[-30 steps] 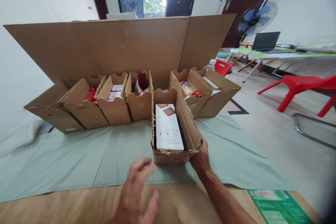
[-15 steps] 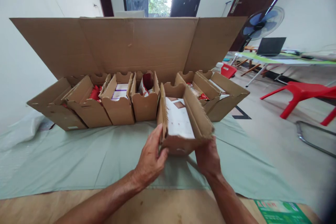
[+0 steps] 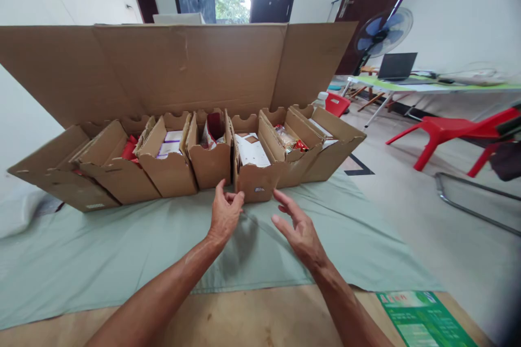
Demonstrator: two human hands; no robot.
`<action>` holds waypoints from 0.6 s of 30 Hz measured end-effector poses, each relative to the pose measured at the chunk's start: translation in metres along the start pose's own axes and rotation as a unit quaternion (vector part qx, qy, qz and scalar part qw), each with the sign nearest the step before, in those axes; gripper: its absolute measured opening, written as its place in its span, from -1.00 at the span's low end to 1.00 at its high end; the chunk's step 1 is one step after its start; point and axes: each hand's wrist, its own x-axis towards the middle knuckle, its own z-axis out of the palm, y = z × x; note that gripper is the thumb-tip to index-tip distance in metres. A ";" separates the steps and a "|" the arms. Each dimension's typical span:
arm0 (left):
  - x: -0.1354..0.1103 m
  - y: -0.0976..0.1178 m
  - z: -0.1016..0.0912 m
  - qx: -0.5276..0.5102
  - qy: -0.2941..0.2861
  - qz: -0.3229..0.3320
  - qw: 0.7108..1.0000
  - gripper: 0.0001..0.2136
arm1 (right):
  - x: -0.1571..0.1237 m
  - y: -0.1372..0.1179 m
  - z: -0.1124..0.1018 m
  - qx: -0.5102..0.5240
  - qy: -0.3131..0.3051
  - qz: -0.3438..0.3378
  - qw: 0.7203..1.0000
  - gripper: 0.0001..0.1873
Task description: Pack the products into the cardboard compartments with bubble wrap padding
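A cardboard bin (image 3: 260,181) with a white box (image 3: 252,150) inside stands in a row of similar bins on a pale green cloth (image 3: 163,249). My left hand (image 3: 226,211) is at the bin's lower left front corner, thumb and fingers apart, nothing held; whether it touches the cardboard I cannot tell. My right hand (image 3: 299,230) hovers off the lower right corner with its fingers spread. Just left is a bin (image 3: 209,168) with a red and white packet (image 3: 210,133). To the right, another bin (image 3: 299,165) holds red and clear wrapped packets (image 3: 288,140).
Further left are bins with purple and white boxes (image 3: 170,143) and red packets (image 3: 130,147). A tall cardboard panel (image 3: 195,65) rises behind the row. A green printed sheet (image 3: 423,320) lies at front right. Red stool (image 3: 439,130), fan (image 3: 385,35) and laptop (image 3: 396,66) are beyond.
The bin with the white box has moved back and down from my hands into the gap in the row. Both hands have let go, the right one drawing away. The view has shifted right.
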 end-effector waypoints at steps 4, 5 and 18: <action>0.003 -0.011 0.004 -0.010 -0.018 0.021 1.000 -0.18 | -0.004 -0.001 0.006 -0.012 -0.025 -0.012 1.000 -0.45; 0.002 -0.014 0.005 -0.010 -0.033 0.025 0.999 -0.16 | -0.004 0.000 0.007 -0.012 -0.025 -0.021 0.999 -0.46; -0.082 -0.026 -0.157 0.404 -0.138 0.200 0.882 -0.49 | 0.012 -0.042 0.005 -0.115 -0.016 -0.048 0.992 -0.63</action>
